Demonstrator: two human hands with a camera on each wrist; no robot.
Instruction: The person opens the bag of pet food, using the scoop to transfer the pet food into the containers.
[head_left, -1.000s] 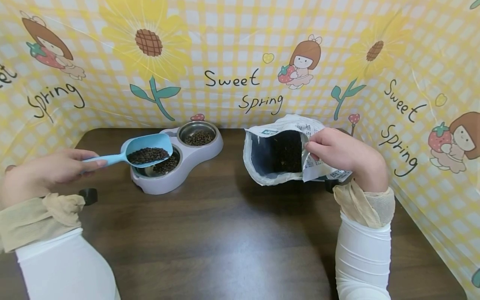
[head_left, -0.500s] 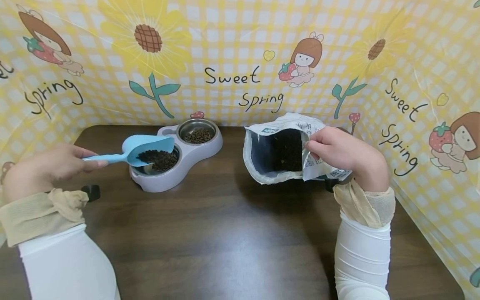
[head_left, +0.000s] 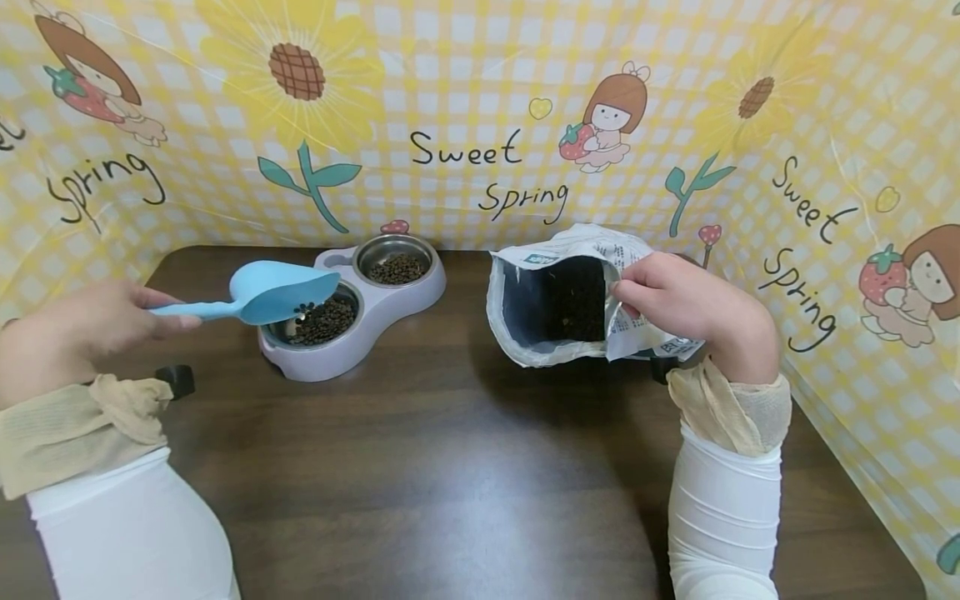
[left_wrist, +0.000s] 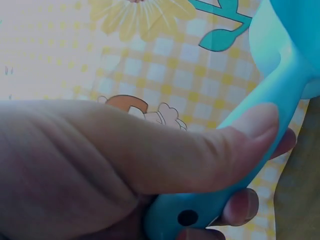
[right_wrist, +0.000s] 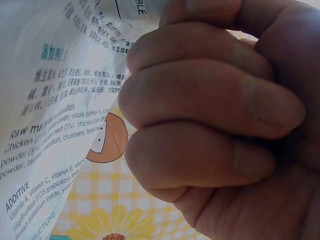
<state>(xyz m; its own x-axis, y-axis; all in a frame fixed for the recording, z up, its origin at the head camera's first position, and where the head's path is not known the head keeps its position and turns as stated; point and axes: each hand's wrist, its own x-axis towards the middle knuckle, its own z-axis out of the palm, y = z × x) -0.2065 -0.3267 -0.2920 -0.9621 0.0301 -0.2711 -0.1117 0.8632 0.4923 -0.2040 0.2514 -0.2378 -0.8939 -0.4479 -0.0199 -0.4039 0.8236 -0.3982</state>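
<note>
My left hand (head_left: 97, 325) grips the handle of a light blue scoop (head_left: 277, 287), thumb along the top and fingers underneath in the left wrist view. The scoop is tipped on its side over the near bowl of a pale lilac double pet feeder (head_left: 375, 337). A few dark kibble pieces show at its lower lip, above the kibble (head_left: 326, 321) in that bowl. With thumb and curled fingers, my right hand (head_left: 693, 304) pinches the edge of a white pet food bag (head_left: 551, 354). The bag's mouth gapes toward the left and dark kibble (head_left: 576, 300) shows inside.
The feeder's far steel bowl (head_left: 396, 262) also holds kibble. Everything stands on a dark wooden table (head_left: 420, 483), with a yellow checked, printed cloth (head_left: 450, 83) behind it and on both sides.
The scoop, full of kibble a second ago, has rolled over onto its side and its load has dropped into the near bowl. My right hand and the bag stay put.
</note>
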